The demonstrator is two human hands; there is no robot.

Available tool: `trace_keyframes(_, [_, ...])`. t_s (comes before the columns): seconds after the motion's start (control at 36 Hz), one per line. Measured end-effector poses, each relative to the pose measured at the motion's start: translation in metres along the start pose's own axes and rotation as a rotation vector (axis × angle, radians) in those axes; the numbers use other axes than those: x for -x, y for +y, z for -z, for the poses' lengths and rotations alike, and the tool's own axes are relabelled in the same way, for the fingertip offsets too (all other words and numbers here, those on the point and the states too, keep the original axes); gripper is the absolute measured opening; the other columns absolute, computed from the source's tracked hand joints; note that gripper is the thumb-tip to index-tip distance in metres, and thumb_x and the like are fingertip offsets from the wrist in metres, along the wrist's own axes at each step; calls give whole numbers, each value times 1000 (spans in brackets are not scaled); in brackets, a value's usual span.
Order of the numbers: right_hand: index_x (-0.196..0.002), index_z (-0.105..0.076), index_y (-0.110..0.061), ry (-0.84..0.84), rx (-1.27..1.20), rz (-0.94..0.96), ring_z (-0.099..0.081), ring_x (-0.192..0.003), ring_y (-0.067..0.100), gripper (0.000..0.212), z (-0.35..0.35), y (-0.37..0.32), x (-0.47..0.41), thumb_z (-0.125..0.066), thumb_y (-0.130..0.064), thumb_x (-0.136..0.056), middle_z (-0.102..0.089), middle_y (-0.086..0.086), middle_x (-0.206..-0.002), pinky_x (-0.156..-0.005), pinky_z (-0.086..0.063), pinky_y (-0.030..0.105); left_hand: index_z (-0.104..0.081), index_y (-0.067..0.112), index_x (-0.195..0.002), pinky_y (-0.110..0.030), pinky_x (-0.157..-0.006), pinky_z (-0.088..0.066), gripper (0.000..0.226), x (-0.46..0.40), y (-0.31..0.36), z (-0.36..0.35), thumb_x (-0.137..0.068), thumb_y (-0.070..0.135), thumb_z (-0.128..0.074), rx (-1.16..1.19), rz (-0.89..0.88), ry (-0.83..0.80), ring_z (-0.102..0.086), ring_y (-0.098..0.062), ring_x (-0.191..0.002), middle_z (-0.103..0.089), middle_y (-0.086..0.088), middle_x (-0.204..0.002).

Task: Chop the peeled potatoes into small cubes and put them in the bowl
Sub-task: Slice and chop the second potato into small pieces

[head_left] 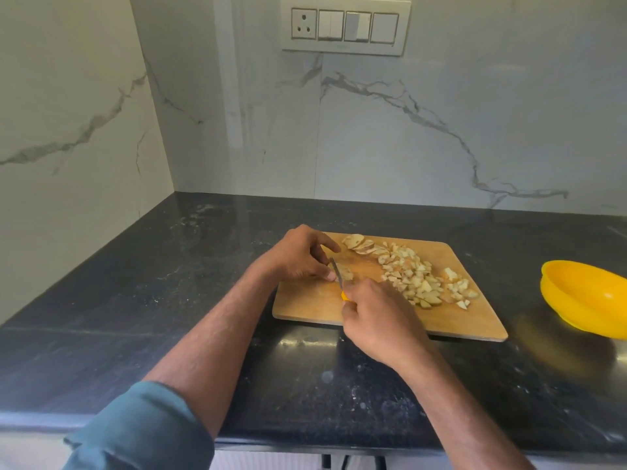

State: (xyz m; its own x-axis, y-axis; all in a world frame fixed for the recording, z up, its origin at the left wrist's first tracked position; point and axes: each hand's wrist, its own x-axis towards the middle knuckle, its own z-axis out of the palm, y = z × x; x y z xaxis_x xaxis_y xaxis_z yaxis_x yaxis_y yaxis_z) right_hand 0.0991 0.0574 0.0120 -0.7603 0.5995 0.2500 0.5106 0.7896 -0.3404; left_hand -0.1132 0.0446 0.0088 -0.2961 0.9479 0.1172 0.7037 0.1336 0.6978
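A wooden cutting board [305, 303] lies on the black counter. My left hand [298, 254] pinches a stack of potato slices [345, 273] on the board's left part. My right hand [376, 317] grips a yellow-handled knife [336, 270], its blade standing on the slices beside my left fingertips. A row of potato slices [359, 244] lies at the board's far edge. A heap of small potato cubes [424, 276] covers the board's right half. The yellow bowl [583, 295] sits on the counter to the right of the board, and nothing shows inside it.
The black stone counter [169, 300] runs into a corner at the left, with marble walls behind and to the left. A switch panel [346, 25] is mounted on the back wall. The counter's front edge runs below my forearms.
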Motion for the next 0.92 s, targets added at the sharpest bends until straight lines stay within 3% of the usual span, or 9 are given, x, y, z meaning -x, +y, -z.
trace_keyframes(0.14, [-136,-60,-19,-14,-21,24,-42,-56,5,38,8,2,23,-47,-23,-100,-54,-10,-80,-42,-23,18,-81,24,-107,-27,-72,-50,29,-1,0,0,-79,20,-88,-66,-2,-42,-64,-18,-89,-73,-5,-94])
trace_keyframes(0.25, [-142,-55,-22,-45,-34,38,-39,-46,3,42,17,5,38,-50,-23,-100,-38,-16,-60,-38,-31,17,-79,25,-108,-21,-75,-47,29,-1,0,-1,-80,23,-87,-64,7,-51,-63,-9,-92,-72,3,-98])
trace_keyframes(0.39, [-131,-66,-21,19,-108,-1,-57,-53,0,36,33,17,44,-55,-21,-97,-67,-12,-79,-47,-45,15,-73,21,-120,-23,-80,-50,52,2,0,0,-73,20,-92,-16,25,1,-68,-11,-85,-73,3,-89])
trace_keyframes(0.47, [-138,-59,-20,85,-157,-13,-53,-47,-7,40,31,15,35,-55,-22,-99,-66,-15,-87,-42,-39,12,-70,18,-124,-22,-82,-52,60,3,0,3,-69,16,-94,23,37,9,-71,-8,-81,-75,4,-86])
trace_keyframes(0.53, [-139,-60,-19,111,-181,-14,-52,-48,-7,39,24,12,25,-55,-23,-100,-70,-9,-96,-41,-35,10,-70,14,-124,-24,-82,-56,62,4,0,4,-67,12,-95,50,45,20,-74,-9,-79,-77,2,-84])
trace_keyframes(0.58, [-137,-61,-17,130,-178,-6,-50,-45,-1,38,15,8,14,-53,-22,-100,-67,-1,-84,-42,-35,10,-70,9,-123,-27,-81,-60,63,5,0,5,-65,8,-95,77,49,33,-75,-13,-79,-78,-2,-83])
trace_keyframes(0.69, [-135,-62,-21,126,-142,0,-45,-50,0,36,0,3,-2,-51,-25,-101,-56,-11,-71,-39,-28,13,-72,5,-117,-33,-79,-63,56,6,1,5,-66,4,-94,108,63,31,-76,-18,-76,-78,-5,-80])
trace_keyframes(0.81, [-139,-58,-22,171,-92,4,-50,-63,12,39,-8,3,-6,-49,-27,-101,-72,-1,-90,-46,-22,14,-73,6,-107,-33,-76,-63,47,6,3,5,-65,4,-94,117,84,44,-77,-19,-76,-78,-5,-79])
trace_keyframes(0.92, [-133,-62,-23,168,-56,0,-47,-61,12,35,-10,1,-9,-50,-27,-101,-72,-1,-92,-46,-19,15,-65,11,-98,-31,-76,-62,47,5,3,4,-63,5,-96,131,109,75,-76,-17,-76,-78,-3,-78])
